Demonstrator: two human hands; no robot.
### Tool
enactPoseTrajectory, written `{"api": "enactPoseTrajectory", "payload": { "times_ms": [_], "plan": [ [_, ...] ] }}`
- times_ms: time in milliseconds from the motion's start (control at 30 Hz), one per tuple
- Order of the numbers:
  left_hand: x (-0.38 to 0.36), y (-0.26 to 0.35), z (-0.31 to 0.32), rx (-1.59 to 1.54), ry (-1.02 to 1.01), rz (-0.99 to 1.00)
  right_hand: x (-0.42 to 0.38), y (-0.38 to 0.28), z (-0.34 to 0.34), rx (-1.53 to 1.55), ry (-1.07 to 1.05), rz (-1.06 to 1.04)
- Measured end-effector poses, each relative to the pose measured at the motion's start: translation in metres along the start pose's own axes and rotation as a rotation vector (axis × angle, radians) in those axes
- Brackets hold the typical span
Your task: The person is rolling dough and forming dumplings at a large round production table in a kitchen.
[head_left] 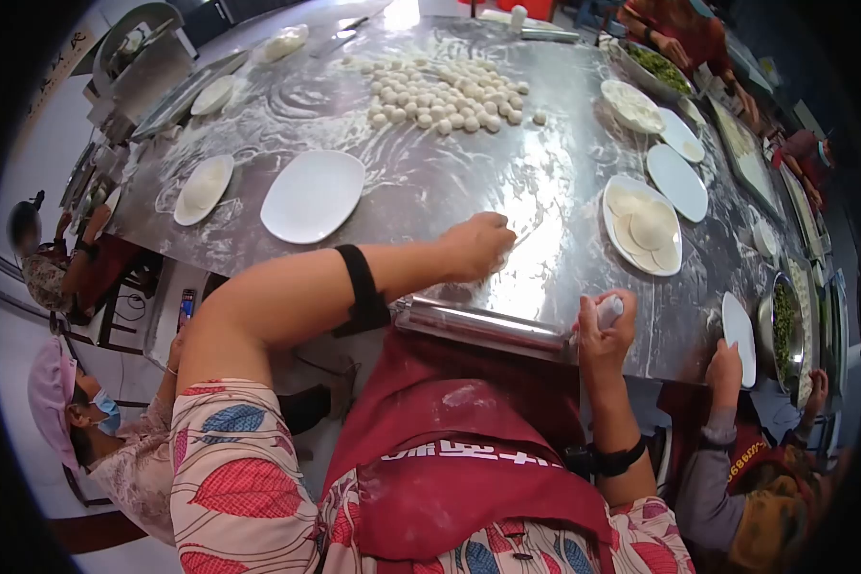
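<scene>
Hands at floured steel table point(421, 182).
Right hand point(605, 330) clamped on rolling pin point(507, 330); left hand point(478, 247) (fingers curled) presses the tabletop, grip unclear.

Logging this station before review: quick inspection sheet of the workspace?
Surface: steel table, dusted with flour.
Job's things: rolling pin at the near edge; right hand grips its end; left hand pressed on the table.
Clutter: dough balls heaped at the far side; empty plate; plate of wrappers; bowl of greens.
Cables: nothing seen.
Surroundings: other people seated around the table.
</scene>
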State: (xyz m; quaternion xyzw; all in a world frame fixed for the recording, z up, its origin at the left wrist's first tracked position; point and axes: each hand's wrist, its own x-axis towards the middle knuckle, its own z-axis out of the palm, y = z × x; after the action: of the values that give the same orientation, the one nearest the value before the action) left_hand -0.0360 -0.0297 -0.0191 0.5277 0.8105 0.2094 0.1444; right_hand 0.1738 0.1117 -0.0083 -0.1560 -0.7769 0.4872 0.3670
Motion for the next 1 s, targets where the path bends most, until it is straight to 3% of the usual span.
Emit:
{"api": "enactPoseTrajectory", "payload": {
  "times_ms": [100, 333, 433, 467, 567, 600, 700, 733, 833, 1000],
  "plan": [
    [0.003, 0.008, -0.017, -0.048, 0.023, -0.158, 0.000, 0.000, -0.002, -0.008, -0.010, 0.007],
    [0.015, -0.006, -0.015, 0.117, 0.009, -0.227, -0.002, 0.002, -0.001, 0.006, -0.012, 0.009],
    [-0.006, 0.002, -0.041, -0.078, 0.003, -0.184, -0.003, 0.000, -0.003, 0.003, -0.022, -0.006],
    [-0.011, 0.007, -0.047, -0.175, -0.208, -0.258, -0.004, 0.000, -0.003, 0.003, -0.019, -0.015],
    [-0.019, 0.011, -0.025, -0.419, -0.420, -0.284, -0.002, 0.003, -0.001, 0.017, -0.014, -0.008],
    [-0.018, 0.014, -0.017, -0.329, -0.288, -0.229, 0.000, 0.004, -0.001, 0.016, -0.015, -0.010],
    [0.002, 0.009, -0.007, -0.476, -0.002, -0.321, 0.002, 0.004, -0.002, 0.013, -0.029, -0.016],
    [0.004, 0.013, -0.008, -0.595, -0.023, -0.374, 0.002, 0.001, -0.003, 0.015, -0.039, -0.020],
    [-0.009, 0.021, -0.006, -0.460, -0.147, -0.257, -0.001, 0.004, -0.004, 0.032, -0.053, -0.012],
    [-0.011, 0.022, 0.007, -0.313, 0.021, -0.191, 0.029, 0.012, 0.008, -0.041, -0.045, -0.009]
  ]
}}
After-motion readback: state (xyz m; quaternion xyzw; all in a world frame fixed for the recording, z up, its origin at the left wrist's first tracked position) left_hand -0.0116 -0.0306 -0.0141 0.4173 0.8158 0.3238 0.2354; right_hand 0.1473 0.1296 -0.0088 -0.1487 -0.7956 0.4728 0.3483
